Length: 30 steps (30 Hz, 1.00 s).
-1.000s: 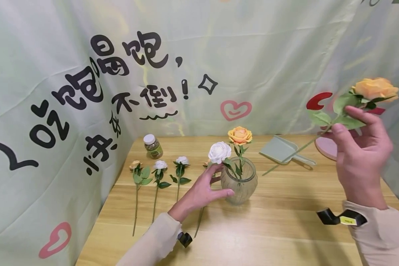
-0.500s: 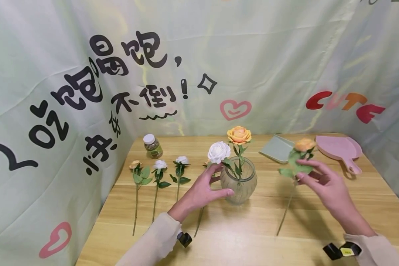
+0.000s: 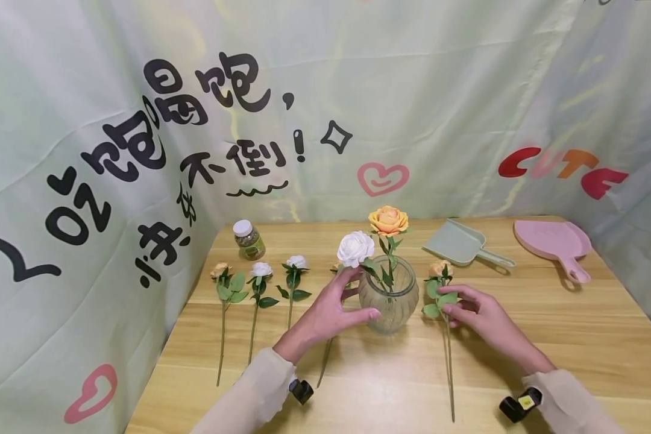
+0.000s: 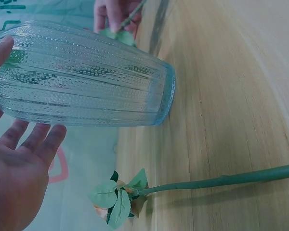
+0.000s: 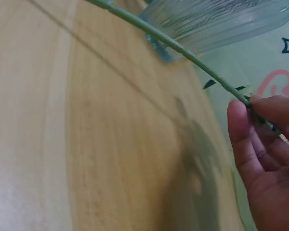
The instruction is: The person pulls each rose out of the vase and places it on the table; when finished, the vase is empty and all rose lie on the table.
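My left hand (image 3: 331, 307) grips the side of a ribbed glass vase (image 3: 390, 307), thumb in front and fingers behind. In the vase stand a white rose (image 3: 356, 248), leaning left, and an orange rose (image 3: 389, 220), more upright. Right of the vase, my right hand (image 3: 480, 316) pinches an orange rose (image 3: 440, 269) just below its bloom, near the leaves. Its long stem (image 5: 183, 50) hangs toward the table front, and the right wrist view shows its shadow apart from it on the wood. A further rose (image 4: 118, 197) lies under my left forearm, partly hidden.
Several roses lie on the left, among them an orange rose (image 3: 222, 271) and white roses (image 3: 261, 269). Behind them stands a white-capped jar (image 3: 249, 240). A grey-green dustpan (image 3: 452, 243) and a pink dustpan (image 3: 553, 241) lie at the back right. A printed curtain (image 3: 439, 120) encloses the table.
My right hand has brought its orange rose down and leftward from high on the right to beside the vase, its stem swinging toward the front. The left hand stays on the vase.
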Each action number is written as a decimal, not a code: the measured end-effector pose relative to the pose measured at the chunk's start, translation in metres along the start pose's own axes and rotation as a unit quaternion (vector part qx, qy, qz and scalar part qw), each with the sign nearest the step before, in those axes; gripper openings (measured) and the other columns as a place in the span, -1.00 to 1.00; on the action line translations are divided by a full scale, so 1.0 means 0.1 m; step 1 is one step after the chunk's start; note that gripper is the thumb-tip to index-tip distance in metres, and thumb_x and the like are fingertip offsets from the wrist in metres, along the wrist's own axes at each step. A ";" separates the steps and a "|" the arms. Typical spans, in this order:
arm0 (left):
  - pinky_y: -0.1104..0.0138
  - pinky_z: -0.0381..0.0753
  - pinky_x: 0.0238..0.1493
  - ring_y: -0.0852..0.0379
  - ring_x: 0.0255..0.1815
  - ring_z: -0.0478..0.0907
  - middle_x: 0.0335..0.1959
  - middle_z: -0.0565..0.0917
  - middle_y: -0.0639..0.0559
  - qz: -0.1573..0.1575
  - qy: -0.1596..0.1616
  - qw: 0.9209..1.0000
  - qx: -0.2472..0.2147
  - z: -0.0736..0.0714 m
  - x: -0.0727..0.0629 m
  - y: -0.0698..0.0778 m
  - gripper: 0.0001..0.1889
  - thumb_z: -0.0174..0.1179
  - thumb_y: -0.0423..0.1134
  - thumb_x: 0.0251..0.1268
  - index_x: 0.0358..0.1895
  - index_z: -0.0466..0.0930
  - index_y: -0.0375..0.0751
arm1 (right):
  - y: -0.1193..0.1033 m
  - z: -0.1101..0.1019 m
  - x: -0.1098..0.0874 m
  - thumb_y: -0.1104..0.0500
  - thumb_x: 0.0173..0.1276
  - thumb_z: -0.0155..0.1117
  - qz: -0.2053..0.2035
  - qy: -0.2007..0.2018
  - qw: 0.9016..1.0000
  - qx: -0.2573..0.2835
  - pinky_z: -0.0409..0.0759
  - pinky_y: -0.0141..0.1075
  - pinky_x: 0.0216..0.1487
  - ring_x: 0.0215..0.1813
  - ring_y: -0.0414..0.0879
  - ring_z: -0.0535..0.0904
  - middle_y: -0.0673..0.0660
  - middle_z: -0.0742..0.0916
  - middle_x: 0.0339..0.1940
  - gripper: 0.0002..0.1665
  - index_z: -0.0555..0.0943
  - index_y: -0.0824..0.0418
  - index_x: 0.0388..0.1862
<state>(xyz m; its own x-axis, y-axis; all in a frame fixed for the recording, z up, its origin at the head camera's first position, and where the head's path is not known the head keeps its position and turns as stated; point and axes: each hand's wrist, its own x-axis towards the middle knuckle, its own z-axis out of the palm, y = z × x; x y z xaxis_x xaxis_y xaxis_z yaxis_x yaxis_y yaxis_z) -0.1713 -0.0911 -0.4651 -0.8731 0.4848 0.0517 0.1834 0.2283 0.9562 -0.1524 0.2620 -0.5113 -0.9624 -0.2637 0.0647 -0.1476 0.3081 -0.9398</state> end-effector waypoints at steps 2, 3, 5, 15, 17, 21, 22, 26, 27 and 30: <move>-0.13 0.45 0.65 -0.18 0.67 0.34 0.65 0.34 -0.01 0.002 0.001 1.000 0.003 0.00 0.00 0.00 -0.07 0.57 0.06 0.32 0.67 0.25 0.09 | 0.03 0.01 0.04 0.28 0.62 0.34 0.027 -0.007 1.000 -0.008 0.83 -0.26 -0.32 -0.32 -0.12 0.78 0.19 0.79 -0.27 -0.49 0.54 0.43 0.44; -0.11 0.46 0.65 -0.18 0.67 0.35 0.65 0.35 -0.02 0.002 0.001 1.000 0.005 0.00 0.00 0.00 -0.07 0.57 0.05 0.32 0.67 0.25 0.08 | 0.05 0.01 0.05 0.28 0.62 0.34 0.037 -0.012 0.999 -0.011 0.81 -0.27 -0.36 -0.33 -0.11 0.78 0.20 0.80 -0.28 -0.49 0.54 0.43 0.45; -0.04 0.46 0.66 -0.13 0.67 0.35 0.64 0.36 0.00 0.003 0.002 1.000 0.010 0.00 0.00 0.00 -0.07 0.57 0.05 0.32 0.67 0.26 0.08 | 0.07 0.02 0.09 0.27 0.62 0.34 0.054 -0.020 0.998 -0.015 0.74 -0.31 -0.41 -0.33 -0.10 0.79 0.22 0.81 -0.30 -0.47 0.54 0.42 0.46; 0.09 0.46 0.67 0.03 0.66 0.36 0.63 0.38 0.09 0.016 0.003 1.000 0.016 0.00 0.00 0.02 -0.08 0.57 0.02 0.33 0.67 0.26 0.09 | 0.19 0.05 0.12 0.23 0.63 0.35 0.047 0.004 0.999 -0.015 0.71 -0.34 -0.40 -0.28 -0.15 0.81 0.43 0.54 0.33 -0.47 0.53 0.37 0.48; 0.10 0.46 0.66 0.05 0.66 0.36 0.62 0.38 0.11 0.017 0.004 1.000 0.015 0.00 0.01 0.02 -0.09 0.57 0.02 0.34 0.67 0.26 0.10 | 0.18 0.04 0.10 0.21 0.64 0.35 0.038 0.017 0.999 -0.021 0.72 -0.33 -0.41 -0.29 -0.14 0.80 0.42 0.49 0.38 -0.45 0.52 0.36 0.50; 0.10 0.46 0.66 0.06 0.66 0.36 0.61 0.39 0.13 0.018 0.005 1.000 0.016 0.00 0.01 0.01 -0.09 0.57 0.01 0.33 0.67 0.27 0.11 | 0.11 0.00 0.09 0.24 0.63 0.35 0.004 0.049 0.998 -0.029 0.81 -0.30 -0.33 -0.30 -0.11 0.79 0.35 0.44 0.46 -0.46 0.53 0.39 0.48; 0.10 0.46 0.66 0.07 0.66 0.36 0.62 0.38 0.13 0.018 0.006 1.000 0.016 0.00 0.01 0.01 -0.09 0.57 0.01 0.33 0.67 0.26 0.10 | 0.09 -0.02 0.09 0.24 0.62 0.35 -0.007 0.058 0.998 -0.038 0.83 -0.30 -0.30 -0.29 -0.11 0.78 0.28 0.46 0.47 -0.47 0.54 0.38 0.47; 0.12 0.47 0.66 0.07 0.67 0.35 0.63 0.38 0.13 0.019 0.006 1.000 0.016 0.00 0.01 0.01 -0.07 0.57 0.00 0.33 0.68 0.25 0.10 | -0.05 -0.09 0.10 0.20 0.63 0.37 -0.029 0.086 0.993 -0.072 0.80 -0.35 -0.24 -0.22 -0.17 0.77 -0.08 0.65 0.28 -0.51 0.60 0.28 0.45; 0.13 0.47 0.66 0.07 0.67 0.35 0.63 0.38 0.13 0.020 0.006 1.000 0.016 0.00 0.01 0.01 -0.07 0.57 0.00 0.33 0.68 0.25 0.10 | -0.10 -0.10 0.11 0.18 0.63 0.37 -0.034 0.092 0.992 -0.077 0.79 -0.38 -0.21 -0.18 -0.21 0.77 -0.19 0.67 0.22 -0.52 0.60 0.25 0.44; 0.13 0.47 0.66 0.08 0.67 0.35 0.63 0.38 0.13 0.020 0.005 1.000 0.014 0.01 0.01 0.00 -0.08 0.57 0.01 0.33 0.68 0.25 0.11 | -0.31 -0.14 0.17 0.22 0.66 0.33 -0.058 0.093 0.992 -0.062 0.78 -0.44 -0.13 -0.11 -0.24 0.77 -0.27 0.73 0.10 -0.55 0.60 0.27 0.44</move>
<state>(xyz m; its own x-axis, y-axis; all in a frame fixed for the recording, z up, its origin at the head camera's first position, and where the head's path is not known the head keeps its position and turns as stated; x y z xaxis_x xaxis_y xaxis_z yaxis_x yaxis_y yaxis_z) -0.1722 -0.0900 -0.4651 -0.8693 0.4854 0.0933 0.2313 0.2327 0.9446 -0.1671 0.2608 -0.4760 -0.9611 -0.1334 0.2419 -0.2755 0.3981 -0.8750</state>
